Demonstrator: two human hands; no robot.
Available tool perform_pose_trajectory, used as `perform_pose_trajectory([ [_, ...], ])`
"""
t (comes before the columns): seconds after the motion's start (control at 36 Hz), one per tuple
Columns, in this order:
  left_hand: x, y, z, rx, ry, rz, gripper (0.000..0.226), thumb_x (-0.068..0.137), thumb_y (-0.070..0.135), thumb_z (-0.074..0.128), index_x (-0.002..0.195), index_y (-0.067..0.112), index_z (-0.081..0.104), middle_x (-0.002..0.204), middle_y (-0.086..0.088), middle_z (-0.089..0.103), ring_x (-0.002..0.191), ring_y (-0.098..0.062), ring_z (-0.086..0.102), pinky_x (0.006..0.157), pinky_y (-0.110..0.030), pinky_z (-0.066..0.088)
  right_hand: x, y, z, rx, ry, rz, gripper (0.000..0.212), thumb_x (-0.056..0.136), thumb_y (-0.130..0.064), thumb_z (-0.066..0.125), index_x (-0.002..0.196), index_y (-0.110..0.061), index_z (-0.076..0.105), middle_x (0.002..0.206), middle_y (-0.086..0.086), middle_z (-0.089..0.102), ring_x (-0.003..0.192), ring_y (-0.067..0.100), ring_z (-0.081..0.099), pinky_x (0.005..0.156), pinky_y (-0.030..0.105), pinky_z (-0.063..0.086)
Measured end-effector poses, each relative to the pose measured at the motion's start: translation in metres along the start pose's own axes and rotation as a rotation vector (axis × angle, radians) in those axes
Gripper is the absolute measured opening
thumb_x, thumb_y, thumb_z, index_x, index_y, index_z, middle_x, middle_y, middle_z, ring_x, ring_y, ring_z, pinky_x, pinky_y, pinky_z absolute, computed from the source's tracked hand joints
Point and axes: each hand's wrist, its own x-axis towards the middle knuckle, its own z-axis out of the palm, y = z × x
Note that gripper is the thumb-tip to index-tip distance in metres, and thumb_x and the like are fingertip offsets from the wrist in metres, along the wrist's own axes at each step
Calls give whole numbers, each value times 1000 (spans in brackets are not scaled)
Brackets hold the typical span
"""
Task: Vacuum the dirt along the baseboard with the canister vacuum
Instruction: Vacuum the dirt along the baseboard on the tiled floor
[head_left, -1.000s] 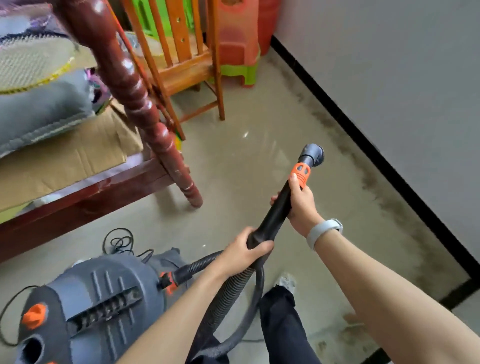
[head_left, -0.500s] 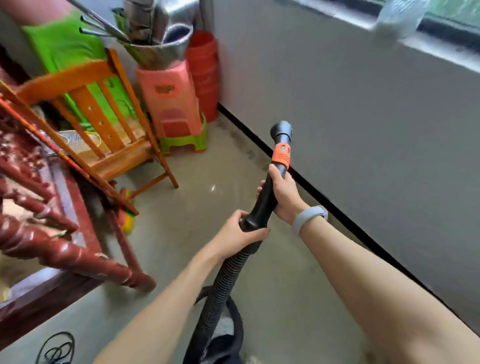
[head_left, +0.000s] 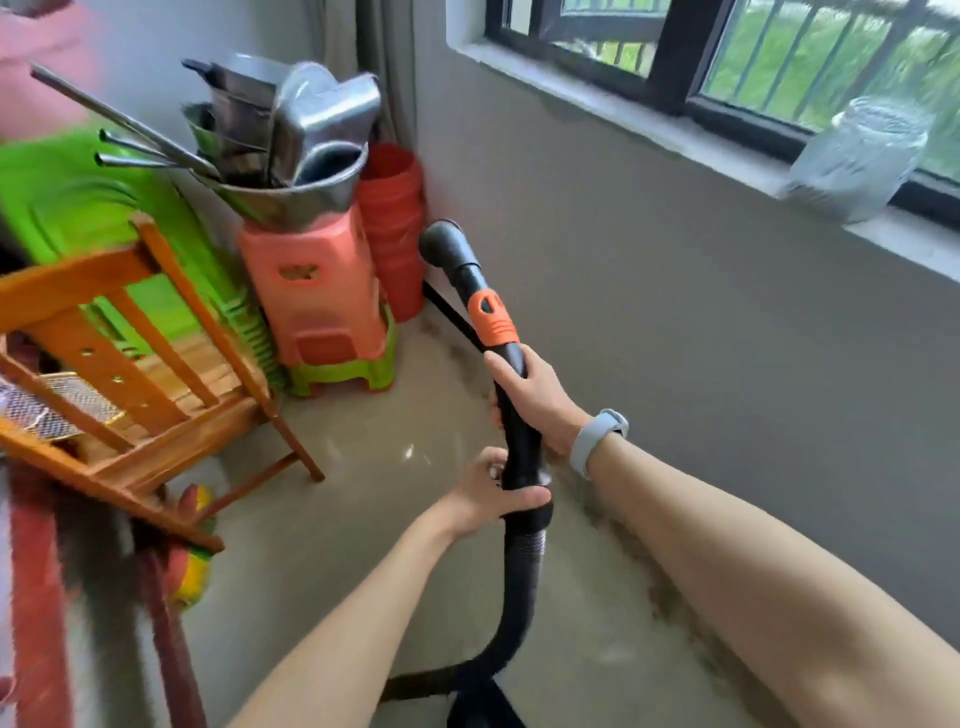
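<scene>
Counts of what the room holds

Two hands: left hand (head_left: 491, 491) and right hand (head_left: 540, 400), both at 6 o'clock on one vacuum wand (head_left: 488, 322); one ribbed hose (head_left: 522, 566). One wooden chair (head_left: 130, 364) at 9 o'clock, one pink stool (head_left: 311, 291) on one green stool (head_left: 343, 371), one stack of red buckets (head_left: 392, 228) at 11 o'clock, one glass jar (head_left: 862, 156) at 2 o'clock, one wristband (head_left: 595, 436).

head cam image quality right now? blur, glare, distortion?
Head view: motion blur smears the left edge, worst on the red post and the glass jar. The centre is sharper: both hands on the black wand read clearly. Daylight from the window leaves small glints on the floor. Wide-angle bowing bends the sill.
</scene>
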Motion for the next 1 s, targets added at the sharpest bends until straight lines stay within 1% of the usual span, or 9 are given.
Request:
perform_pose_trajectory([
  [0.06,35,11,-10,-34,28,-14,47,69,19,84,102,11,51,98,-8,63,81,-12,62,74,-29,55,38,-7,-8,-121,-22,-61,15,97,-26,56,85,-22,46,64,2,49,44,11,50,44,23,44],
  [0.11,65,21,-23,-41,27,-25,33,81,12,77,100,14,51,93,-2,63,76,-6,60,68,-21,52,70,-13,-15,-173,-38,-85,15,96,-24,56,85,-22,47,62,1,50,40,8,50,43,22,42],
  [0.31,162,46,-68,-49,-3,-82,31,83,15,75,106,22,54,102,6,65,82,0,61,66,-12,50,190,-13,-30,-157,63,-85,13,93,-30,60,86,-27,49,70,0,55,56,16,51,57,30,43],
  [0.39,213,60,-83,-72,-26,-97,42,81,22,78,114,27,51,117,2,65,97,-3,63,78,-17,51,250,-10,-41,-171,47,-79,14,92,-30,61,85,-26,49,67,-2,56,53,13,51,57,30,43],
  [0.5,289,76,-99,-118,-12,-86,56,64,32,77,115,26,53,115,3,66,107,-7,62,92,-23,51,339,-11,-45,-109,15,-64,16,92,-31,60,81,-25,49,70,3,56,55,17,50,57,31,43],
  [0.58,353,87,-115,-155,69,-84,61,64,30,77,121,18,57,118,-1,67,106,-9,63,87,-18,50,410,-7,-39,-3,12,-8,22,92,-31,59,77,-21,47,70,7,53,59,21,49,56,32,44],
  [0.72,439,89,-155,-162,140,-113,33,80,12,77,106,23,61,103,5,69,91,-5,64,73,-7,49,511,18,-32,63,12,123,22,93,-34,58,82,-19,47,76,13,51,64,24,49,60,37,44],
  [0.86,486,72,-192,-94,160,-167,54,79,19,78,127,19,53,110,10,63,96,2,59,72,-5,46,571,47,-15,91,-21,269,34,81,-53,61,87,-22,51,80,12,50,71,26,50,67,42,45],
  [1.0,513,52,-230,-68,174,-226,53,78,14,80,123,14,53,114,4,64,105,-9,60,74,-3,45,609,64,7,180,-40,344,25,95,-34,57,84,-13,48,74,11,51,62,23,54,64,37,47],
])
